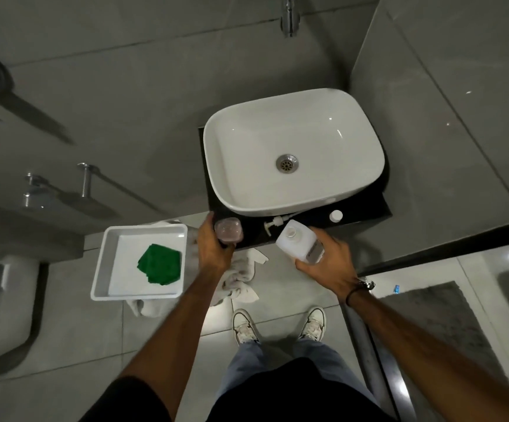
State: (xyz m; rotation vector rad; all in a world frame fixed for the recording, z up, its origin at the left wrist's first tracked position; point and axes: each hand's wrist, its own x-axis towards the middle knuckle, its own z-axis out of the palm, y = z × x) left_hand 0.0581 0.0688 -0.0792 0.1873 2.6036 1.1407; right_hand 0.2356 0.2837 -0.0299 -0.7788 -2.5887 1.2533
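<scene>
My left hand [213, 248] grips a small clear container [229, 229] with pinkish contents, at the front left corner of the black counter [365, 208]. My right hand [329, 263] holds a white rectangular bottle [298, 240] with its neck open, tilted toward the counter's front edge. A white pump head [273, 223] lies on the counter between the two, in front of the white basin [292, 150]. A small white cap [336, 215] sits on the counter to the right.
A white tray [104, 269] holding a green cloth [160, 264] stands left of the counter. Crumpled pale towels [241, 281] lie on the floor below. A toilet [0, 287] is at far left, a wall tap [289, 16] above the basin, a grey mat [435, 318] at right.
</scene>
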